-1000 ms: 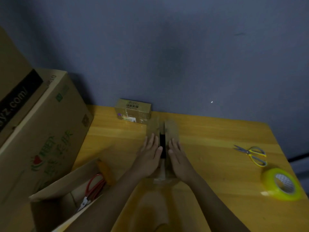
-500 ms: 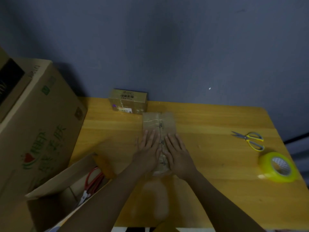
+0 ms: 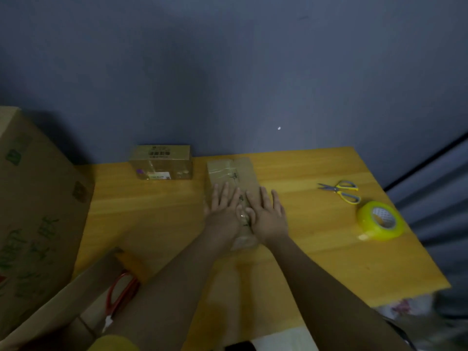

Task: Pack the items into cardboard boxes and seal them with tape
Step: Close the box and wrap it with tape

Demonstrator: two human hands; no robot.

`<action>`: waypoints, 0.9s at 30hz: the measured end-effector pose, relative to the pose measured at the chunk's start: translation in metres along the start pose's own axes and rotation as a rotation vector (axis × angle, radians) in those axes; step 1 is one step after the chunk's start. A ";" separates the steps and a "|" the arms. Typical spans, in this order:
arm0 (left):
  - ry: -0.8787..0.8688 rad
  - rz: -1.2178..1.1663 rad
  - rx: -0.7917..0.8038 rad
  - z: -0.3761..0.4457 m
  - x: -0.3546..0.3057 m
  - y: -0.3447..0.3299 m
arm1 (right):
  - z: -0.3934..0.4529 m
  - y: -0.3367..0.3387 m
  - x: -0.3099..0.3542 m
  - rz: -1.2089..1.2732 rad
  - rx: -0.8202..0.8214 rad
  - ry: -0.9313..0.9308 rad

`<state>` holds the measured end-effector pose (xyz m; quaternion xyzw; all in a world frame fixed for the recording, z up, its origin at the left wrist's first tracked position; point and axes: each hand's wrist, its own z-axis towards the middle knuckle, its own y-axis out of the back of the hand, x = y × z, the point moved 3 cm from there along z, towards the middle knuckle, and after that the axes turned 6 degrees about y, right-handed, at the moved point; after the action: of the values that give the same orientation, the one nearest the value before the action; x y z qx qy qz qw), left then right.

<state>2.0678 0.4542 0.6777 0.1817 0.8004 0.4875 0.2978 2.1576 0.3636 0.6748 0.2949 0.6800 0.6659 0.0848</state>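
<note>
While both hands press flat on it, the small cardboard box (image 3: 231, 173) lies mid-table with its flaps shut.

Left to right: large printed carton (image 3: 38, 211), standing at the table's left edge; open carton (image 3: 76, 295) at lower left, red-handled scissors (image 3: 119, 292) inside; sealed small box (image 3: 162, 162) against the wall; left hand (image 3: 224, 211) and right hand (image 3: 267, 215), fingers straight and slightly spread, thumbs nearly touching over the seam, gripping nothing; yellow-handled scissors (image 3: 340, 190); yellow tape roll (image 3: 379, 220), near the right edge of the table (image 3: 316, 262), well apart from the box. Risk, as judged: reaching for the tape frees one flap, which may spring up; tape laid over a gaping seam would seal badly.
</note>
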 end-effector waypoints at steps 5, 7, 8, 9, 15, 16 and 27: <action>0.087 -0.126 -0.087 -0.003 -0.037 0.015 | -0.039 0.041 -0.023 0.352 -0.203 0.040; 0.051 -0.123 -0.182 -0.005 -0.057 0.028 | -0.062 0.051 -0.049 0.372 -0.242 0.012; 0.006 -0.100 -0.223 -0.006 -0.070 0.032 | -0.073 0.055 -0.067 0.380 -0.264 -0.021; -0.053 -0.084 -0.253 -0.007 -0.086 0.035 | -0.082 0.058 -0.086 0.391 -0.280 -0.061; -0.312 -0.085 -0.195 0.005 -0.200 0.006 | -0.108 0.068 -0.222 0.438 -0.262 -0.280; -0.323 -0.094 -0.176 0.012 -0.218 -0.005 | -0.107 0.068 -0.246 0.440 -0.245 -0.305; -0.037 -0.181 0.321 0.076 -0.363 -0.166 | -0.067 0.063 -0.424 -0.105 0.111 -0.119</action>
<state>2.3914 0.2181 0.6125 0.1633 0.8753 0.3214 0.3224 2.4860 0.0849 0.6244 0.3022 0.7242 0.6030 0.1433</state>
